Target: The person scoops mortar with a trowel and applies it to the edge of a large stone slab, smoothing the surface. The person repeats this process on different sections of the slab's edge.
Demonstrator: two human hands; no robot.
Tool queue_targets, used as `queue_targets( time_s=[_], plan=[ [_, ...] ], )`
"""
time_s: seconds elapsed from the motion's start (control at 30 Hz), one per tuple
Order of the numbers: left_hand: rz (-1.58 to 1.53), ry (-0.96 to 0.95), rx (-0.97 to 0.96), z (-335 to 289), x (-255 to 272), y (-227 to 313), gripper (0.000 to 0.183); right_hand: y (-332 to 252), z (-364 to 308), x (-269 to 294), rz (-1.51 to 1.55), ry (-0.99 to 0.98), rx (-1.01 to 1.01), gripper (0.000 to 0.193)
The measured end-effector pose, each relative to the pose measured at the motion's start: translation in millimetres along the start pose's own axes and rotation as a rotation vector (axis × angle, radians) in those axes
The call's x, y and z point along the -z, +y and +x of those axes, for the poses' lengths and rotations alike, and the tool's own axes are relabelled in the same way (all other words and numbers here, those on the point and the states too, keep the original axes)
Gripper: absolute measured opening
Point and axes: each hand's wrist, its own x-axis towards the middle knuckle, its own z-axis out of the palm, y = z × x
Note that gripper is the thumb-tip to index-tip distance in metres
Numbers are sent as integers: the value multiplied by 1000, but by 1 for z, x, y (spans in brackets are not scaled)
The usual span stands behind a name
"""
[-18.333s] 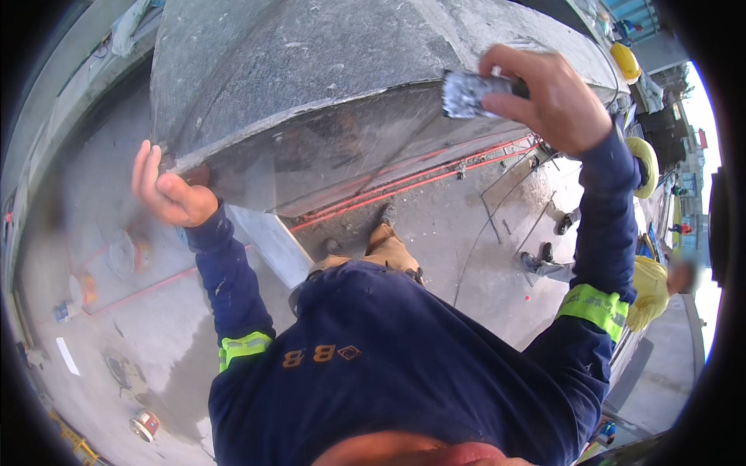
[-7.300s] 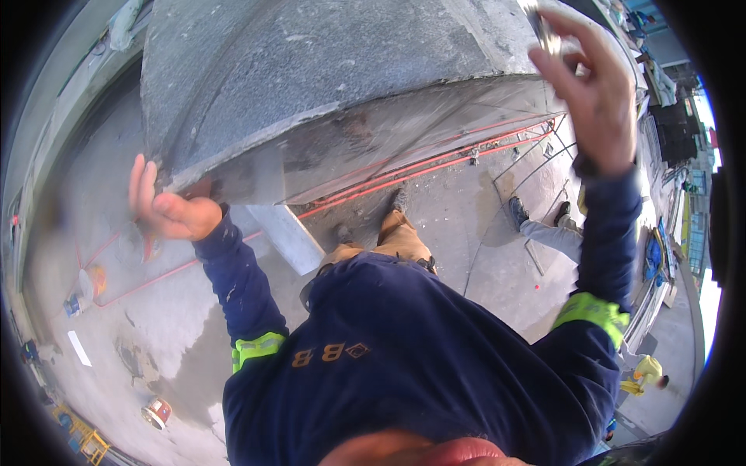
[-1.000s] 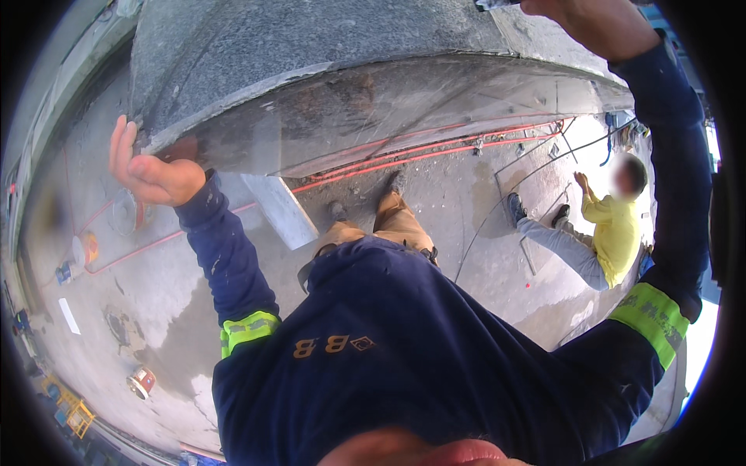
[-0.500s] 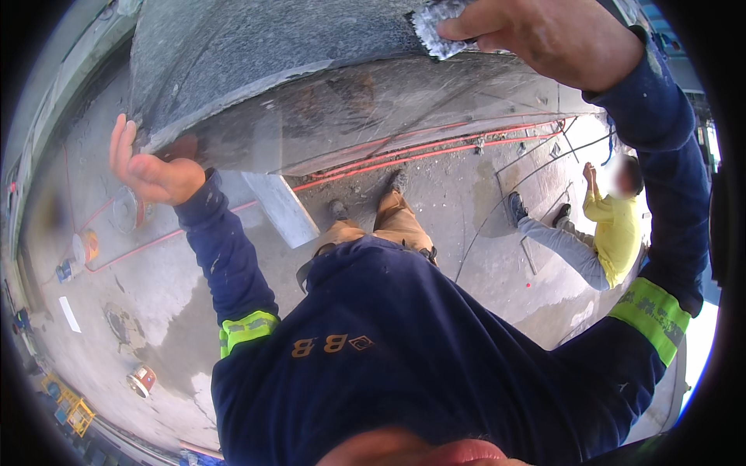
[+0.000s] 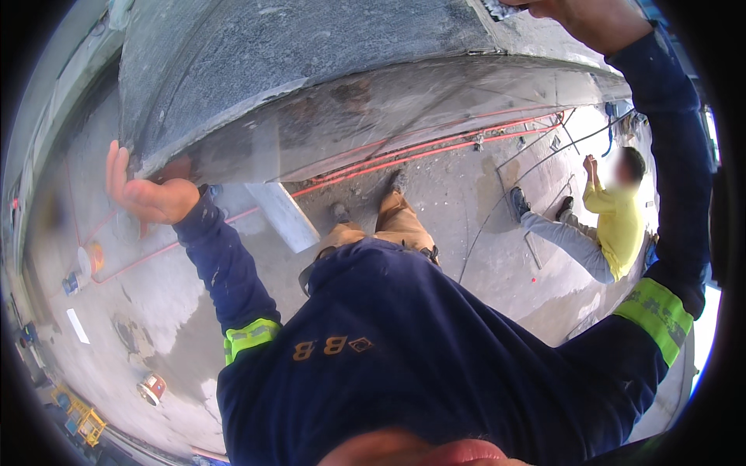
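Observation:
A large grey slab (image 5: 225, 70) with a mottled upper surface and a glossy lower face fills the top of the view. At its lower left corner, my left hand (image 5: 155, 198) cups the edge, fingers bent up around the outer side. My right hand (image 5: 594, 22) is raised at the upper right, partly cut off by the frame. In it I grip a spreader (image 5: 501, 8) smeared with whitish paste; only a bit of the tool shows, close to a dark seam (image 5: 489, 53) in the slab. My right fingers are mostly out of view.
A pale board (image 5: 286, 219) leans beside my feet. Red pipes (image 5: 420, 150) run along the wall base, with dark cables (image 5: 544, 159) at right. A person in a yellow top (image 5: 618, 225) sits low there. Buckets (image 5: 151, 387) and a yellow frame (image 5: 81, 419) stand at left.
My right hand has moved up and to the right with the spreader, which now lies largely beyond the frame's top edge. My left hand stays at the slab's corner, slightly lower in view.

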Motion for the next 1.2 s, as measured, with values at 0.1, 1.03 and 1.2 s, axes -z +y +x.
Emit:
queue_targets(
  time_s=[0.1, 1.03, 1.2],
  plan=[
    [56, -6, -52, 5, 6, -1, 55, -16, 8, 5, 198, 50, 47, 24],
    [30, -24, -112, 6, 6, -6, 51, -181, -7, -84, 1577, 1115, -1249, 43],
    [11, -3, -117, 8, 6, -2, 48, -187, 1, -82, 1716, 1102, -1290, 43]
  ],
)
